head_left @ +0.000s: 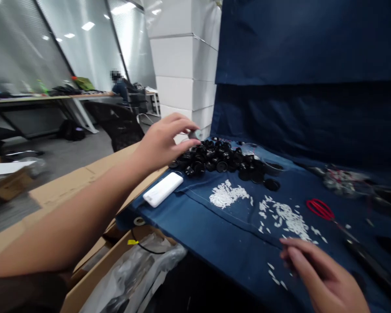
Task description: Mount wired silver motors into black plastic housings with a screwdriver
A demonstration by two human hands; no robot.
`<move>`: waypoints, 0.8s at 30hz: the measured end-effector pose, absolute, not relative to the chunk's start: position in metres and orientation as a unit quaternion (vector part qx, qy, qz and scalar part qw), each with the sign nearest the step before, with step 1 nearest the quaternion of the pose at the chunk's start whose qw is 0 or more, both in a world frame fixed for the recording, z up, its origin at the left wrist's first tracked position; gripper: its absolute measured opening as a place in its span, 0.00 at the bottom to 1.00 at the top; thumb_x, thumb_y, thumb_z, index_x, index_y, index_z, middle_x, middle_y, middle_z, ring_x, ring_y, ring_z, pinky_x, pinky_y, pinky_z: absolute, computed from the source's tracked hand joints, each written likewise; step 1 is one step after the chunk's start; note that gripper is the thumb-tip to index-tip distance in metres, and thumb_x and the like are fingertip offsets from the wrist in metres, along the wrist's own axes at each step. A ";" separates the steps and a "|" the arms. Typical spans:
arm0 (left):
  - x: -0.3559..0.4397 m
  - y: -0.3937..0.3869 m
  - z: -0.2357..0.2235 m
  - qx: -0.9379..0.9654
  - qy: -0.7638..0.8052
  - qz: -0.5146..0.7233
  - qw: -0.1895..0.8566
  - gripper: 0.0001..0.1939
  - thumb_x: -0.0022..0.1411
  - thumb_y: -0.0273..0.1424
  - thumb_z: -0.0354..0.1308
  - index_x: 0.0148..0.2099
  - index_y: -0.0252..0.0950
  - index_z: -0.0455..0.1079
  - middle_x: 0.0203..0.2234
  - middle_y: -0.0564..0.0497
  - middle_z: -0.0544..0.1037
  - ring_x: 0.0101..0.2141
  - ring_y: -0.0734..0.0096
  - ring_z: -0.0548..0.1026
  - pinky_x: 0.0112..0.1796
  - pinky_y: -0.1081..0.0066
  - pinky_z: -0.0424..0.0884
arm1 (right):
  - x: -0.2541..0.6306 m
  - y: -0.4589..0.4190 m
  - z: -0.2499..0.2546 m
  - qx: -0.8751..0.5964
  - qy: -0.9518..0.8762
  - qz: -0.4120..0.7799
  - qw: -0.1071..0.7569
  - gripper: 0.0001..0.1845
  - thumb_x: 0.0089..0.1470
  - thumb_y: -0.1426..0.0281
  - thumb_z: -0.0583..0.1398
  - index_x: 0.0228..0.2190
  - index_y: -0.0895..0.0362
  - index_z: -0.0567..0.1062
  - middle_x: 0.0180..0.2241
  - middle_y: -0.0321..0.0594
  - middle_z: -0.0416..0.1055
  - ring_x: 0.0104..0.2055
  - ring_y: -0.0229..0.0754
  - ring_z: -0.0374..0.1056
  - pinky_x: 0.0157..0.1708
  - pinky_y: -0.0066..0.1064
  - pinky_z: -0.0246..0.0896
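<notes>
My left hand (164, 141) reaches out over the left end of a heap of small black round parts (220, 158) and pinches one small grey-black part (195, 134) between thumb and fingertips. My right hand (319, 274) rests near the front of the blue cloth (221, 234), fingers curled down on the cloth among scattered small white pieces (285, 217); whether it holds anything is hidden. A second patch of white pieces (226, 194) lies in front of the black heap.
A white flat power-bank-like box (163, 189) lies at the cloth's left edge. Red-handled scissors (321, 208) and dark tools lie at the right. An open cardboard box with plastic bags (133, 269) stands below left. A blue cloth backdrop hangs behind; a person sits far off.
</notes>
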State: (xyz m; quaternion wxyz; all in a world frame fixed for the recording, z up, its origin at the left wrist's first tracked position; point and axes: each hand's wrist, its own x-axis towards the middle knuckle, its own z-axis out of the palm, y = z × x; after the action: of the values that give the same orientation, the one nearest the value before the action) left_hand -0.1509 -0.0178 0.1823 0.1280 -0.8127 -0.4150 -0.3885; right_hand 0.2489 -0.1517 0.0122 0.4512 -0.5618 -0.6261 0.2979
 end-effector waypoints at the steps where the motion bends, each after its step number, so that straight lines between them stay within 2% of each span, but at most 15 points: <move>1: -0.127 -0.021 0.181 -0.846 -0.341 -0.382 0.147 0.12 0.71 0.37 0.65 0.53 0.40 0.78 0.48 0.45 0.80 0.49 0.62 0.78 0.52 0.62 0.74 | 0.247 -0.143 0.029 -0.531 -0.611 0.362 0.462 0.20 0.60 0.52 0.66 0.43 0.53 0.85 0.35 0.45 0.82 0.32 0.44 0.78 0.29 0.26 0.77; 4: -0.059 -0.023 0.165 -0.892 -0.189 -0.362 0.195 0.10 0.74 0.36 0.61 0.54 0.41 0.78 0.47 0.45 0.80 0.48 0.62 0.76 0.51 0.60 0.74 | 0.245 -0.107 0.073 -0.413 -0.528 0.537 0.512 0.22 0.66 0.51 0.61 0.45 0.55 0.83 0.39 0.47 0.80 0.34 0.42 0.76 0.29 0.28 0.76; 7: -0.007 -0.017 0.142 -0.904 -0.121 -0.349 0.217 0.09 0.76 0.34 0.58 0.53 0.42 0.78 0.43 0.47 0.81 0.42 0.64 0.75 0.45 0.63 0.73 | 0.251 -0.071 0.092 -0.350 -0.483 0.634 0.492 0.22 0.61 0.52 0.67 0.44 0.58 0.83 0.38 0.46 0.79 0.33 0.39 0.75 0.32 0.28 0.78; 10: 0.025 -0.005 0.122 -0.906 -0.081 -0.350 0.223 0.11 0.77 0.29 0.55 0.54 0.43 0.77 0.41 0.49 0.82 0.38 0.67 0.74 0.38 0.66 0.72 | 0.262 -0.052 0.088 -0.357 -0.456 0.669 0.466 0.20 0.55 0.56 0.73 0.38 0.61 0.83 0.30 0.42 0.76 0.30 0.35 0.73 0.31 0.24 0.77; 13: 0.037 0.004 0.110 -0.909 -0.041 -0.337 0.242 0.11 0.77 0.28 0.54 0.55 0.42 0.76 0.39 0.50 0.83 0.35 0.67 0.75 0.32 0.67 0.69 | 0.271 -0.050 0.075 -0.363 -0.428 0.697 0.446 0.20 0.51 0.57 0.75 0.38 0.60 0.83 0.29 0.39 0.73 0.29 0.34 0.71 0.30 0.25 0.76; 16: 0.039 0.010 0.098 -0.919 0.001 -0.348 0.184 0.11 0.77 0.28 0.54 0.55 0.42 0.76 0.45 0.51 0.85 0.36 0.68 0.78 0.35 0.68 0.72 | 0.273 -0.055 0.064 -0.365 -0.398 0.710 0.451 0.20 0.49 0.58 0.76 0.40 0.57 0.84 0.31 0.38 0.73 0.30 0.34 0.70 0.30 0.28 0.77; 18: 0.037 0.015 0.086 -0.922 -0.025 -0.377 0.086 0.13 0.77 0.27 0.53 0.58 0.42 0.74 0.50 0.51 0.84 0.42 0.69 0.79 0.43 0.68 0.75 | 0.273 -0.056 0.058 -0.372 -0.383 0.701 0.472 0.21 0.48 0.60 0.77 0.42 0.56 0.83 0.32 0.37 0.73 0.30 0.33 0.68 0.31 0.27 0.75; 21: 0.030 0.031 0.059 -0.908 -0.213 -0.360 -0.007 0.14 0.78 0.28 0.52 0.60 0.41 0.73 0.50 0.50 0.84 0.48 0.69 0.79 0.53 0.66 0.74 | 0.272 -0.054 0.047 -0.385 -0.368 0.662 0.527 0.21 0.48 0.59 0.77 0.40 0.57 0.83 0.30 0.36 0.71 0.29 0.31 0.65 0.31 0.25 0.72; 24: 0.022 0.049 0.028 -0.896 -0.357 -0.265 -0.015 0.10 0.74 0.33 0.58 0.52 0.38 0.77 0.46 0.46 0.83 0.47 0.59 0.80 0.51 0.60 0.75 | 0.271 -0.051 0.036 -0.391 -0.353 0.611 0.591 0.17 0.53 0.56 0.74 0.35 0.56 0.81 0.22 0.29 0.60 0.24 0.28 0.57 0.26 0.21 0.64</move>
State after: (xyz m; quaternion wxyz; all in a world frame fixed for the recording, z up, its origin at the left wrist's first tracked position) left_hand 0.0218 0.0492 0.0284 -0.0154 -0.8955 -0.3568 -0.2655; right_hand 0.2707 -0.0512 0.0358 0.5909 -0.3905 -0.3534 0.6111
